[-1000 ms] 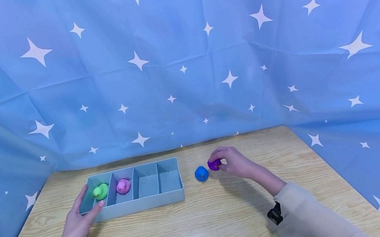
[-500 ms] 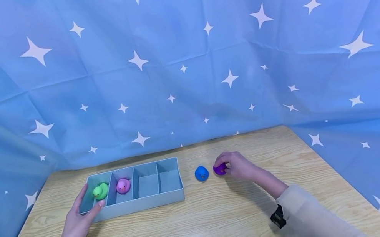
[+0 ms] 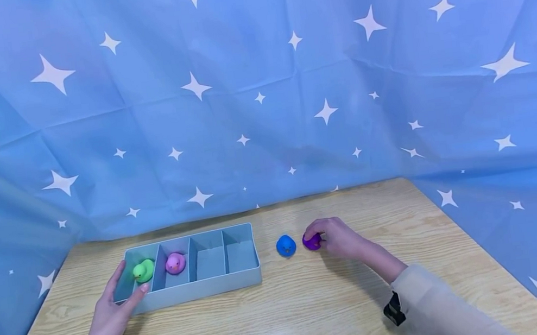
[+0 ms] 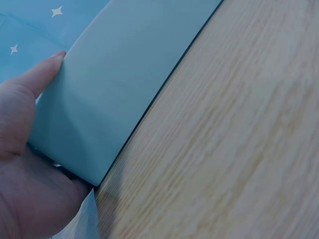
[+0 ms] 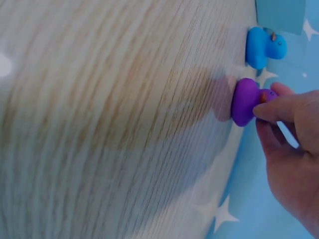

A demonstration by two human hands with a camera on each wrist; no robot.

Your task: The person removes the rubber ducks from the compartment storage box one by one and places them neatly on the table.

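Note:
At the left of the head view, my left hand (image 3: pixel 109 318) holds the left end of a blue-grey divided box (image 3: pixel 202 288). Its thumb lies at the front rim, and its fingers reach along the end wall (image 4: pixel 84 124). A green rubber duck (image 3: pixel 144 270) sits in the leftmost compartment and a pink rubber duck (image 3: pixel 175 263) in the one beside it. My right hand (image 3: pixel 340 238) pinches a purple rubber duck (image 5: pixel 244 102) by its head, upright on the table. Close to its left stands a blue rubber duck (image 3: pixel 286 246), apart from both hand and box.
The wooden table (image 3: pixel 284 318) carries everything. Two dividers away, the box's right compartments (image 3: pixel 240 252) hold nothing visible. A blue curtain (image 3: pixel 262 108) with white stars hangs behind the table and at both sides. A black strap (image 3: pixel 393 309) sits at the right cuff.
My right hand has moved the purple duck slightly right and toward me, away from the blue duck, and down onto the table. The left hand and box have stayed put.

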